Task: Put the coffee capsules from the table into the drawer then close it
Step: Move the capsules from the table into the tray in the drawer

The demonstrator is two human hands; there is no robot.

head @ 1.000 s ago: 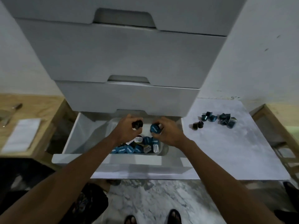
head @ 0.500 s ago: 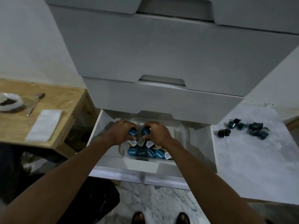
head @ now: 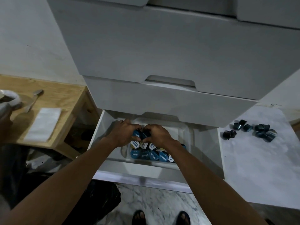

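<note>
The white bottom drawer (head: 162, 172) stands pulled open. Inside it a clear plastic tray (head: 186, 135) holds several blue and white coffee capsules (head: 149, 154) packed lid-up. My left hand (head: 123, 133) grips a blue capsule (head: 136, 133) just above the tray's pile. My right hand (head: 158, 133) grips another dark blue capsule (head: 146, 134) right beside it; the two hands nearly touch. Several loose blue capsules (head: 253, 130) lie on the white marble-look table (head: 259, 168) to the right.
Closed white drawers (head: 162, 54) tower above the open one. At the left, a wooden side table (head: 65, 98) carries a folded white napkin (head: 43, 124), a spoon (head: 34, 98) and a white bowl (head: 9, 98). My feet (head: 160, 216) stand on the marble floor below.
Both hands have sunk lower into the tray with their capsules and come closer together. My view has swung right and nearer to the drawer.
</note>
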